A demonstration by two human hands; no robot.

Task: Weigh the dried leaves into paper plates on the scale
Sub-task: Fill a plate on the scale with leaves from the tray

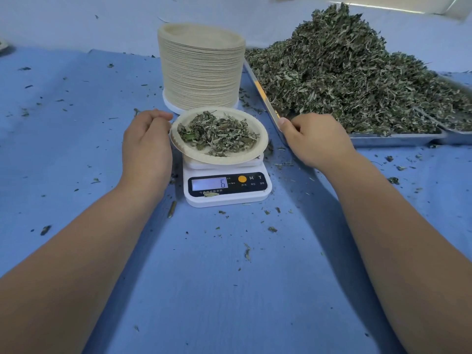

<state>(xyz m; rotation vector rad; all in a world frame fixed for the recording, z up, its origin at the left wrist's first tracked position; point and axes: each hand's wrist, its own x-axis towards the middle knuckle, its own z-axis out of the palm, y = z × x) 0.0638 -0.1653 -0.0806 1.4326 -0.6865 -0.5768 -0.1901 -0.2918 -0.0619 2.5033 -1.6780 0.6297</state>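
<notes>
Weighing is the step in hand, judging by the loaded plate. The left hand (146, 139) sits at 9 o'clock of the paper plate (184, 149), its grip narrow, fingers curled against the rim; whether it pinches or merely touches cannot be told. The plate rests on the scale (227, 198) on the blue table (229, 290), holding dried leaves (217, 134); the display (209, 183) reads 6. A stack of plates (201, 67) stands at 12 o'clock. The right hand (314, 141) lies at 3 o'clock, grip curled, thumb against the tray (396, 140); whether it holds leaves cannot be told. The heap (357, 72) fills the tray at 2 o'clock. The next move likely calls for checking the reading, then topping up or lifting the plate away.
</notes>
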